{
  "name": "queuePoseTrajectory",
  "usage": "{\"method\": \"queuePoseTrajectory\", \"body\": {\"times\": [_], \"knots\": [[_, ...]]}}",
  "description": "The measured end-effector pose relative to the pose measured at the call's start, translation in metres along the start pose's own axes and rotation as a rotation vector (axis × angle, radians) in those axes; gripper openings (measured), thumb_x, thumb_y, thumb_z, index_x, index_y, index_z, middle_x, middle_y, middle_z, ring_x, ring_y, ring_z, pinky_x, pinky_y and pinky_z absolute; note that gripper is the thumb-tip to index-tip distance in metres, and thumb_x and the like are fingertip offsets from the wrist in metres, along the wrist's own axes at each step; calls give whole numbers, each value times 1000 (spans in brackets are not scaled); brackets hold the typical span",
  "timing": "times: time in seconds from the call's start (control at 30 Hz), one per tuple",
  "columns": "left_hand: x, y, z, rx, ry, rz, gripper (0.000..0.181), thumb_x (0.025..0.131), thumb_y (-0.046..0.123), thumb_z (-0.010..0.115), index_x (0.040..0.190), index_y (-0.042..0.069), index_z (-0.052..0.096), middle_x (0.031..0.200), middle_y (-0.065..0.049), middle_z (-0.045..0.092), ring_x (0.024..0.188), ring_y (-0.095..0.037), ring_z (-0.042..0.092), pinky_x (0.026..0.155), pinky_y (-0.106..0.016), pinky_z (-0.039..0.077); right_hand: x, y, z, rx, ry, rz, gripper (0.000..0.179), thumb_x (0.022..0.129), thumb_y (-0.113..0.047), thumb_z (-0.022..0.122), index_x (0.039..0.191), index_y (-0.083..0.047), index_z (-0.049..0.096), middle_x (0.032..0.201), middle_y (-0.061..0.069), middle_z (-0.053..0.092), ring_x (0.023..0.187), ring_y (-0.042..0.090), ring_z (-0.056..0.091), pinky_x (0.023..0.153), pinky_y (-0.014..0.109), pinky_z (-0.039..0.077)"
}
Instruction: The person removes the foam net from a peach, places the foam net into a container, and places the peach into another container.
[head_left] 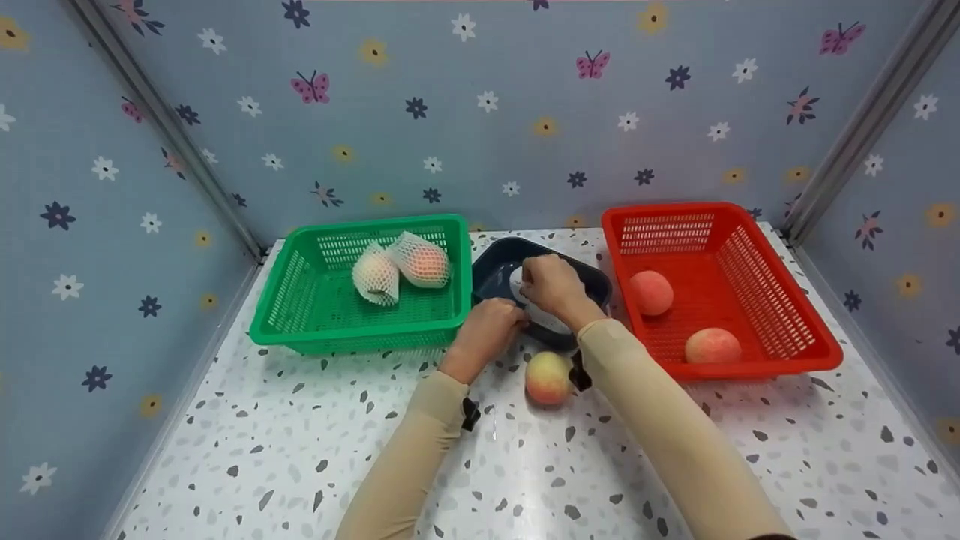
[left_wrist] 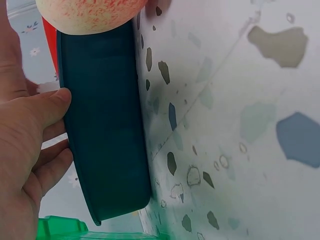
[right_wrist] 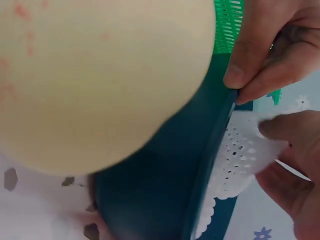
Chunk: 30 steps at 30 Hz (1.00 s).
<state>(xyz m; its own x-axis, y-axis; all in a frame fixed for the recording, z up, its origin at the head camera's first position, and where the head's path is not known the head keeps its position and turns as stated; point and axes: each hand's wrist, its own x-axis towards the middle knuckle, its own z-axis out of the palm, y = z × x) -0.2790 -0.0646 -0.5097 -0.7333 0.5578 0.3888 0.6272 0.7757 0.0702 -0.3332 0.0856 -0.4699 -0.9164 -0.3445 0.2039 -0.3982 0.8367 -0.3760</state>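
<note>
A dark blue tray stands between two baskets. A white lacy paper doily lies partly inside it. At the tray's near side my left hand pinches the rim; thumb and finger show on it in the right wrist view. My right hand reaches over the tray and pinches the doily, lifting part of it, as seen in the right wrist view. A yellow-red peach sits on the table just in front of the tray, between my forearms. Part of the doily is hidden behind my hands.
To the left, a green basket holds two peaches in white foam nets. The red basket on the right has two bare peaches in it. Flowered panels enclose the speckled table.
</note>
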Motion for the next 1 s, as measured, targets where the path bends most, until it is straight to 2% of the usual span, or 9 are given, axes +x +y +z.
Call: {"method": "queuePoseTrajectory", "body": {"times": [0.1, 0.3, 0.5, 0.67, 0.77, 1.0], "knots": [[0, 0, 0, 9, 8, 1, 12, 91, 16, 68, 83, 13, 77, 75, -4, 68, 76, -22, 66, 69, -35, 54, 1, 3, 4, 60, -98, 16, 4, 85, -15, 72, 82, -12, 71, 76, 1, 65, 69, 20, 58, 64, 35, 50], [0, 0, 0, -5, 25, 12, 10, 90, 14, 69, 89, 15, 78, 82, -3, 71, 78, -20, 67, 70, -33, 54, 1, 11, 11, 141, -212, -61, 9, 89, -13, 70, 92, -9, 78, 86, 2, 72, 76, 17, 61, 74, 34, 52], [0, -1, 1, -48, 33, 27, 11, 90, 12, 69, 93, 15, 79, 90, 0, 73, 83, -17, 68, 74, -30, 54, 0, 15, 14, 132, -332, -32, 14, 91, -13, 66, 94, -7, 78, 90, 3, 72, 79, 17, 60, 79, 34, 52], [-1, -1, 1, -55, 38, 6, 10, 90, 14, 69, 90, 16, 78, 84, -2, 71, 79, -18, 67, 71, -32, 54, -1, 14, 13, 155, -444, 22, 16, 91, -13, 62, 94, -6, 77, 86, 3, 71, 75, 18, 57, 75, 33, 50], [-1, -2, 1, -44, 57, 16, 9, 89, 14, 70, 89, 17, 79, 82, -1, 71, 77, -18, 66, 70, -31, 54, -2, 14, 14, 179, -451, 50, 15, 88, -10, 65, 95, -6, 77, 88, 4, 71, 77, 18, 59, 76, 33, 51], [-3, -2, 2, -37, 51, 37, 12, 91, 16, 69, 97, 16, 79, 84, -2, 71, 81, -18, 65, 77, -31, 52, -5, 25, 24, 222, -366, 88, 12, 84, -11, 71, 93, -7, 77, 87, 4, 72, 80, 20, 64, 79, 35, 53]]}}
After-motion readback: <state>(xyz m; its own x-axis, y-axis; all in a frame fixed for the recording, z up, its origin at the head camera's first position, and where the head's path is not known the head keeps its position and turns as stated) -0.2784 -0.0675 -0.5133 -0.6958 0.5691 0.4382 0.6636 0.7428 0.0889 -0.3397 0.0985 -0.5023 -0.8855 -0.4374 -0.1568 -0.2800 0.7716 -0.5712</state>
